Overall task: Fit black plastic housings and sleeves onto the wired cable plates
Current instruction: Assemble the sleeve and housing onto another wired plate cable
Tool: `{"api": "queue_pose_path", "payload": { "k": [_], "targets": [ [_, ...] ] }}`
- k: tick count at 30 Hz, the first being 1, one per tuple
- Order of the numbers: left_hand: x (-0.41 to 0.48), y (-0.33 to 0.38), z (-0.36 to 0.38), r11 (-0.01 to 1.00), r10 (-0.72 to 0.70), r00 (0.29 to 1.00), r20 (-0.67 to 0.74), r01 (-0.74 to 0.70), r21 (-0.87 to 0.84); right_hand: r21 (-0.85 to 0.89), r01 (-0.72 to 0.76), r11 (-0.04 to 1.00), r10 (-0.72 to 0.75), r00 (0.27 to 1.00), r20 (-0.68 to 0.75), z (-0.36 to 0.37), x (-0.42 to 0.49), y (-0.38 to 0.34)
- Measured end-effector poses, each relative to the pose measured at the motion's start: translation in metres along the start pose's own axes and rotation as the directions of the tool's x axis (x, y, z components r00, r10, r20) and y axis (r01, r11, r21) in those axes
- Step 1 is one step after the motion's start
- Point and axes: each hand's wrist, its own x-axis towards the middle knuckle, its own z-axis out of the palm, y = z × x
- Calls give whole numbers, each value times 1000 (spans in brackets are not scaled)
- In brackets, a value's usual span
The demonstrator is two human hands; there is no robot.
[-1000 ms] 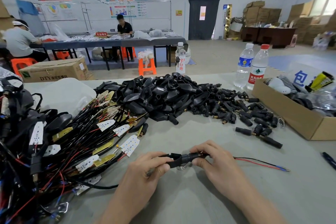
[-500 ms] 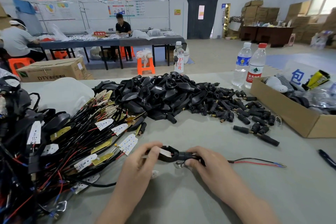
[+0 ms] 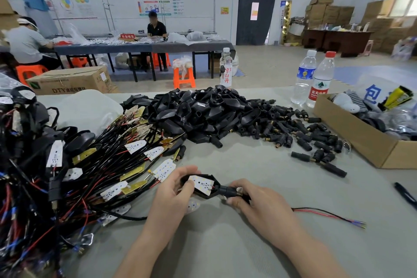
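Head view tells me the assembly has turned between my hands. A second ago it lay edge-on, a dark bar between the fingertips; now the black housing faces up with its open side toward me, and the white plate lies inside it.

My left hand holds the housing, fingers curled over its far edge and the thumb resting on the near corner of the plate. My right hand pinches the sleeve, which sits at the housing's neck, just beyond those fingertips. The cable trails out from under the right palm, well away to the outside, its red and black ends bare on the table.

I judge that the plate has been drawn back into its seat, so this unit is close to finished. I can't tell whether the sleeve is fully home on the neck or only touching it.

Beyond my left fingers lies the bundle of wired plates. Farther out, past both hands, are the loose housings and the spare sleeves.
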Motion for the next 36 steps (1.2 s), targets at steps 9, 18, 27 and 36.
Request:
{"api": "queue_pose_path", "payload": {
  "k": [9,18,27,36],
  "targets": [
    [6,13,0,977,-30,992,-121,4,-214,-83,-3,997,-7,993,-116,-6,-4,-21],
    [-26,48,-3,934,-119,991,-60,91,-347,-106,43,993,-70,963,-261,-1,16,-108],
    [-49,72,-99,971,-129,924,-360,44,-235,144,278,950,-270,960,-75,29,12,-206],
    [-28,155,-230,998,67,834,-548,-53,42,217,383,898,-346,919,-188,23,18,-259]
  ]
}}
